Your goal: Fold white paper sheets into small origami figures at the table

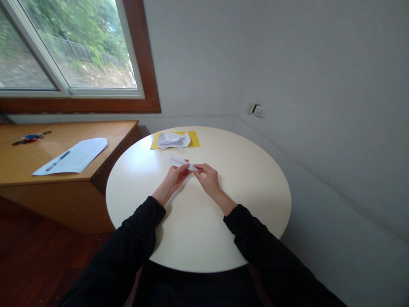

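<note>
— Folded paper strip (182, 162) — where is it?
— Pinched between the fingertips of both hands, left hand (175, 175) and right hand (207, 177) gripping opposite ends, apparently to keep its crease flat above the round table (255, 192).

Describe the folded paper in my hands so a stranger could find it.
On the round cream table, look just past the middle. Left hand and right hand pinch a narrow folded white paper; unlike the crumpled white paper beyond, it isn't on the yellow sheet.
</note>
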Tool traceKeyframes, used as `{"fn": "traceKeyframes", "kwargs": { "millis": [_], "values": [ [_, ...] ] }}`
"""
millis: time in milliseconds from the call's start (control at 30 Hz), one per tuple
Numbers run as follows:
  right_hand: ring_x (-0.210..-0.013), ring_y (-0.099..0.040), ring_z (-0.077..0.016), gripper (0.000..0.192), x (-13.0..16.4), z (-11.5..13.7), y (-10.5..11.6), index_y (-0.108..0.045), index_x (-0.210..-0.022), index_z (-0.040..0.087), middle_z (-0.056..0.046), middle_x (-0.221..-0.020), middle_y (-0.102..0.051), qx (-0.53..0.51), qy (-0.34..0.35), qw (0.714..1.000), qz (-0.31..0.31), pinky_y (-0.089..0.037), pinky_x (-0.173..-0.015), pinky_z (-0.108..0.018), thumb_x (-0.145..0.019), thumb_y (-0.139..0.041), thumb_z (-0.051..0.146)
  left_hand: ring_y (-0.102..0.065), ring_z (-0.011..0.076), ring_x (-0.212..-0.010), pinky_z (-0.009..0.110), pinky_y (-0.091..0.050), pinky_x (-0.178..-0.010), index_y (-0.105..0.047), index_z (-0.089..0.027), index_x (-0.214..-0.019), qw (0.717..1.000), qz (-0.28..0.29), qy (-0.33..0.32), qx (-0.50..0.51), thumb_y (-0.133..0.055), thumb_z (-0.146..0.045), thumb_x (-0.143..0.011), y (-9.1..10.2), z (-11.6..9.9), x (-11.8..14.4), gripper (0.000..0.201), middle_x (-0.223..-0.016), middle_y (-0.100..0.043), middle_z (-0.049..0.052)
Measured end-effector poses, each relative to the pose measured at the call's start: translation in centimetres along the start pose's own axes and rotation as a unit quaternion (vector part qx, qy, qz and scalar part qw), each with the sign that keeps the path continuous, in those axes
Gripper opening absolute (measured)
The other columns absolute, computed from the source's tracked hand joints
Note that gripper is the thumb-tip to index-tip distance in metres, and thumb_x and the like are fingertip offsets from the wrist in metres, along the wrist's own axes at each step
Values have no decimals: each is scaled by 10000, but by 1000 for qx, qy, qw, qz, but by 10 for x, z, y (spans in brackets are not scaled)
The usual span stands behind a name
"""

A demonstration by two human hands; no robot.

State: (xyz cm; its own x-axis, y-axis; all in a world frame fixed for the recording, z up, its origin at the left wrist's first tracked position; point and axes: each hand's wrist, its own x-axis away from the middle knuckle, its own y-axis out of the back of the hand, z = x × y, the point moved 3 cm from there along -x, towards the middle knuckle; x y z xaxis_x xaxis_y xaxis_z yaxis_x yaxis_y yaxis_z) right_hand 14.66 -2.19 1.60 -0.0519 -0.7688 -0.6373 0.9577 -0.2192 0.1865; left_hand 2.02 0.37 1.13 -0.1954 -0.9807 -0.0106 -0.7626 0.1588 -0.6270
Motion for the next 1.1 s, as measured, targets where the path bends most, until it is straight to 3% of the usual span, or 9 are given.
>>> {"fn": "traceKeyframes", "kwargs": {
  "millis": [167,500,833,1100],
  "values": [
    [-756,-612,-160,205,-1,-4,-1,-654,-860,177,-65,-875,-657,-17,-43,999,2,-506,-678,-292,-718,-606,318,-579,108,-660,269,-442,-713,-599,-134,-774,999,1,-9,-32,-738,-150,-549,-1,0,1,265,-680,-616,4],
    [-702,-600,-173,175,-5,-21,-1,-636,-687,159,-48,-728,-662,-50,-136,989,6,-474,-645,-290,-695,-581,325,-572,112,-659,277,-450,-704,-595,-110,-811,994,-12,-13,-110,-748,-176,-540,-2,0,4,318,-694,-607,15],
    [-669,-588,-167,200,-4,-25,-4,-630,-677,160,-47,-715,-660,-69,-171,982,36,-455,-651,-286,-675,-583,354,-601,133,-716,321,-471,-760,-539,-125,-995,989,-42,-34,-139,-732,-139,-558,-3,-2,5,478,-787,-640,45],
    [-639,-574,-151,226,-2,-21,-4,-623,-681,150,-38,-683,-648,-113,-198,972,59,-439,-623,-270,-653,-614,374,-612,137,-689,315,-481,-749,-543,-123,-858,987,-13,-26,-158,-757,-197,-549,0,1,4,383,-763,-653,50]
  ]
}}
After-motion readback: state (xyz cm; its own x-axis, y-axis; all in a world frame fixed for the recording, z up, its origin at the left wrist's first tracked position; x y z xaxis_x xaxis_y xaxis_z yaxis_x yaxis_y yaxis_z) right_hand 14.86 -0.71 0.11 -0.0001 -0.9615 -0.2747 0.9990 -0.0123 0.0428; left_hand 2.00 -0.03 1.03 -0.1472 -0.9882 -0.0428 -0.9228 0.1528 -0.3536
